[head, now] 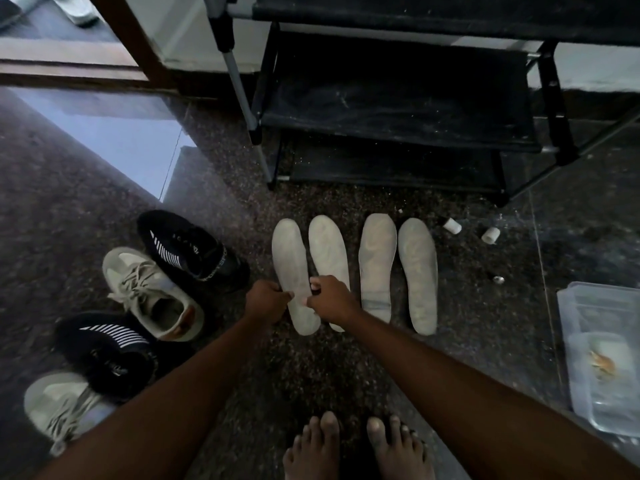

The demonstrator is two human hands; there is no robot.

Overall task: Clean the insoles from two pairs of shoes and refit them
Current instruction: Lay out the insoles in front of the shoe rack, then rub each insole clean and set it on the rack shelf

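Head view, dim light. I am looking down at four insoles lying side by side on the speckled floor, toes toward a black shoe rack (pixel 398 109). I am working the leftmost insole (pixel 290 268): my left hand (pixel 266 301) is curling its fingers against that insole's outer edge near the heel, and my right hand (pixel 330 299) is pinching in from the inner edge, thumb and fingertips closing on the same piece. Both hands are partly closed on it; whether it is lifting off the floor I cannot tell. The second insole (pixel 329 258) is lying just beside it, partly under my right hand, with the third insole (pixel 377 261) and fourth insole (pixel 417 271) further right. All four are looking grey and dusty, so I am judging that cleaning is not done. The shoes are waiting to the left: two black knit shoes (pixel 194 245) (pixel 104 351) and two beige laced sneakers (pixel 152 292) (pixel 62 414), all without hands on them. A clear plastic container (pixel 599 344) is sitting at the right edge. To do this pickup well, I am aiming to grip only the one insole, keeping my right fingertips off its neighbour, and to raise the heel end first so the thin foam is peeling up flat rather than folding. Support near the middle should keep the toe from drooping and dragging grit.
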